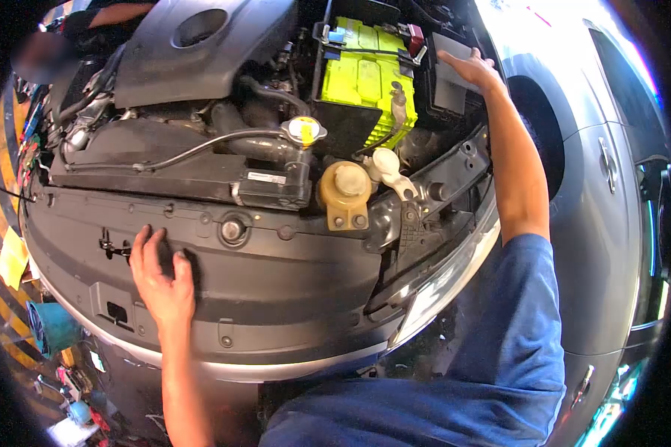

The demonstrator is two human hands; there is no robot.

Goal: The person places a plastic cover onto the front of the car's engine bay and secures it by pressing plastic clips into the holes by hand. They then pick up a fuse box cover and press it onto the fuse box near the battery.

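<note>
My left hand (162,279) is over the black plastic cover panel (306,261) at the front of the engine bay, fingers apart and curved, beside the small black hood latch (114,247). Nothing shows in its grasp. At the upper right, my right hand (473,71) lies with fingers stretched on a black box with a flat lid (449,93), which looks like a fuse box. Just left of that box is a bright yellow-green car battery (361,71) with a red terminal cover (415,39).
A black engine cover (201,45) fills the top left. Near the middle are a radiator cap (303,130) and a yellowed fluid reservoir (345,190). Another person's arm (119,13) reaches in at the far left. A teal bucket (51,328) stands on the floor.
</note>
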